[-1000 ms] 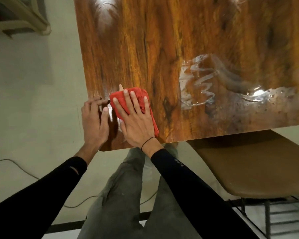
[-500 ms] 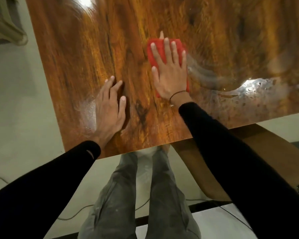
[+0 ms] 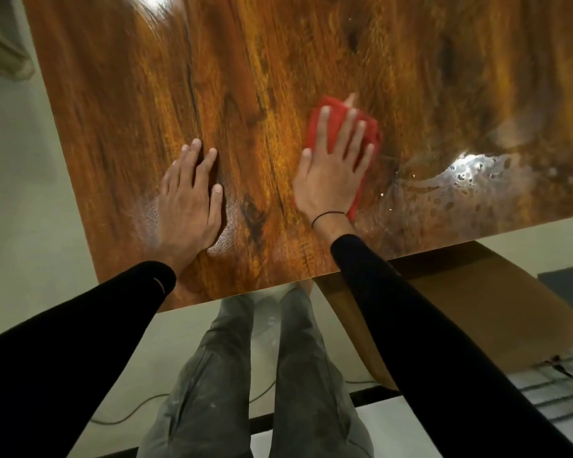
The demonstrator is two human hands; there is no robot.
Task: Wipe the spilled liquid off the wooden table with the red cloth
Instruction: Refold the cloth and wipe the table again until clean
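A folded red cloth lies on the glossy wooden table, most of it covered by my right hand, which presses it flat with straight, spread fingers. Spilled liquid shines just right of the cloth, near the table's front right edge, with droplets and smears around it. My left hand rests flat on the wood to the left, fingers straight, holding nothing. A faint damp patch shows beside my left hand.
The table's front edge runs just below my wrists and its left edge slants up to the far left. A brown chair seat sits under the front right. My legs and a floor cable are below; a pale chair stands far left.
My right hand slid the cloth from the front left corner out across the table, then back nearer and rightward to the spill. My left hand left the table's edge and laid flat on top.
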